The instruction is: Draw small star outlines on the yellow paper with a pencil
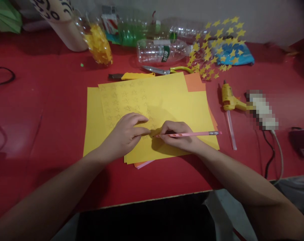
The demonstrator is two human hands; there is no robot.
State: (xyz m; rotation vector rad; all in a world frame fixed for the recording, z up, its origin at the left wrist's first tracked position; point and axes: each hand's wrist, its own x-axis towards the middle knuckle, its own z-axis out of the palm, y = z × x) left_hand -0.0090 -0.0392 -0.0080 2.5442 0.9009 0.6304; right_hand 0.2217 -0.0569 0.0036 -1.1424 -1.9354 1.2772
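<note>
My right hand (pixel 177 135) is closed round a pink pencil (pixel 185 134), its tip at the surface of a yellow sheet of paper (pixel 170 97). Rows of small hand-drawn star outlines cover the left half of that sheet. My left hand (pixel 128 134) lies on the drawn part with thumb and fingers apart, the fingertips just left of the pencil tip. Some of the star outlines are hidden under this hand. Beneath the top sheet are more yellow sheets, with orange and pink paper edges (pixel 145 164) showing.
Behind the paper lie a yellow utility knife (pixel 136 76), scissors (pixel 164 71), clear plastic bottles (pixel 164 52) and many yellow cut-out stars (pixel 207 52). To the right are a yellow glue gun (pixel 228 97) and a blurred power strip (pixel 263 110). A tall cup (pixel 69 33) stands back left.
</note>
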